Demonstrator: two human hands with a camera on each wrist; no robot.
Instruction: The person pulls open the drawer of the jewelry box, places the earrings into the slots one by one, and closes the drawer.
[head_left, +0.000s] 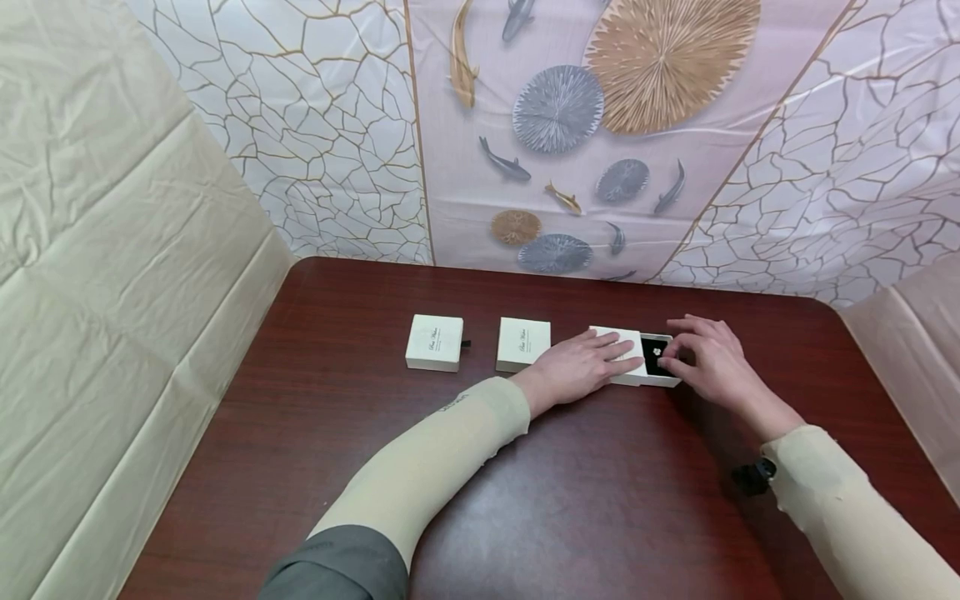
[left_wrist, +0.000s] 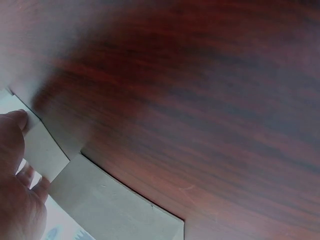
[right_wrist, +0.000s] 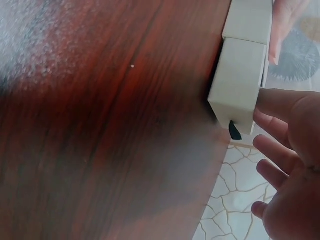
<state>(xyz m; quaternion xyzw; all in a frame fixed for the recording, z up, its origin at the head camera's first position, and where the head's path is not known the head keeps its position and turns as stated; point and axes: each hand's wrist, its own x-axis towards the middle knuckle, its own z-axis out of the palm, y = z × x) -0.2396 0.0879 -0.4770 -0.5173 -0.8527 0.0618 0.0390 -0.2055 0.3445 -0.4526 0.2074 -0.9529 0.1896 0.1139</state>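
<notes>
A small white slide-out box [head_left: 617, 357] lies at the right of the row, its drawer [head_left: 660, 382] drawn partway out to the right. Inside the drawer is a black insert with a small, shiny, flower-like piece of jewelry [head_left: 657, 351] on it. My left hand [head_left: 577, 365] rests on the box's sleeve with its fingers spread. Over the drawer, my right hand [head_left: 708, 360] has its thumb and index finger at the insert, beside the jewelry. The right wrist view shows a black pull tab [right_wrist: 235, 131] at the drawer's end; the drawer wall hides the fingertips.
Two more white boxes with printed lids stand to the left: a far one [head_left: 435, 342] with a dark tab, and a middle one [head_left: 522, 343] by my left wrist. All sit on a dark red wooden table [head_left: 585, 500]. Patterned cloth [head_left: 337, 125] hangs behind.
</notes>
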